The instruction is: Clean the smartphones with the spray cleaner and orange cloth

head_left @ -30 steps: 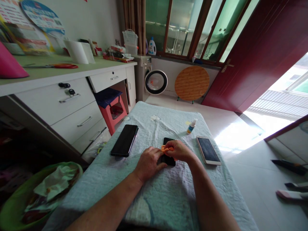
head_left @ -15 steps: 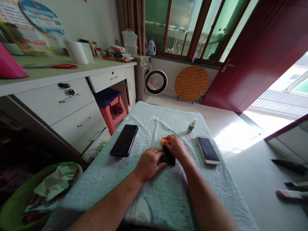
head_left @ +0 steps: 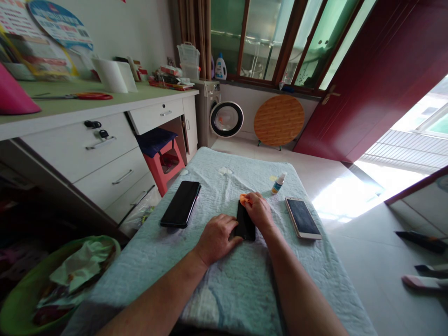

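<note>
A small black phone [head_left: 244, 225] lies in the middle of the pale quilted table cover [head_left: 227, 280]. My left hand [head_left: 217, 238] rests on the cover with its fingers closed against the phone's left edge, pinning it. My right hand [head_left: 258, 211] presses a small orange cloth [head_left: 244, 199] onto the far end of the phone's screen. Most of the cloth is hidden under my fingers.
A larger black phone [head_left: 181, 203] lies to the left and a gold-edged phone [head_left: 303, 218] to the right. A small spray bottle [head_left: 278, 184] stands further back. White drawers [head_left: 105, 154], a red stool [head_left: 164, 161] and a green basin [head_left: 52, 280] are on the left.
My right hand slid the orange cloth along the phone's screen toward its far end, uncovering more of the phone. My left hand stayed in place.
</note>
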`<state>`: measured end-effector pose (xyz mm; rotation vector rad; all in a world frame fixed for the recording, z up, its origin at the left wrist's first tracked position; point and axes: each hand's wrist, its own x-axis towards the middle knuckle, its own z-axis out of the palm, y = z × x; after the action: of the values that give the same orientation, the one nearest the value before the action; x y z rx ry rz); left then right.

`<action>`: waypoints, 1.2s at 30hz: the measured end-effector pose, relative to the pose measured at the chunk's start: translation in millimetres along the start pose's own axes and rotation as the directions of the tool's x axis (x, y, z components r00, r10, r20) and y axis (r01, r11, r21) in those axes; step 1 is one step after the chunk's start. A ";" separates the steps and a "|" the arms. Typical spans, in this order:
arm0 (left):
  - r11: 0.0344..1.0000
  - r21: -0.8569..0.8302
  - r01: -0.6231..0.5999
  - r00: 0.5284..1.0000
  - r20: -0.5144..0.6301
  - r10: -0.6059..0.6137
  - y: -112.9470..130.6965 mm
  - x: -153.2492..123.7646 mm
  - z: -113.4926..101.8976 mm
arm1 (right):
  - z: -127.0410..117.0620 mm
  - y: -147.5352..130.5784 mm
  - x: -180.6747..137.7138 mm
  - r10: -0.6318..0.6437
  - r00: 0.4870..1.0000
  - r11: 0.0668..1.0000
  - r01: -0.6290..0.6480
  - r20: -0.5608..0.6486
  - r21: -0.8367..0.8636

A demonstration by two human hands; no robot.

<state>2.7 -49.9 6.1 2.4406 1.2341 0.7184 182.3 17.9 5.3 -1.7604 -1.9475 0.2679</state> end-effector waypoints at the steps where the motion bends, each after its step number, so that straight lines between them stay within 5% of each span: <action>1: 1.000 0.002 0.000 1.000 0.000 0.000 0.3 0.1 -0.3 | -0.8 0.9 0.4 0.018 1.000 1.000 -0.018 -0.002 -0.011; 36: 1.000 0.003 -0.007 1.000 0.002 0.007 0.0 -0.1 0.7 | -4.5 16.7 4.0 0.127 0.992 0.991 -0.128 -0.024 -0.044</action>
<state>3.0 -50.1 5.5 2.4487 1.2270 0.7169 199.0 23.4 2.3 -1.9127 -1.8424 0.2492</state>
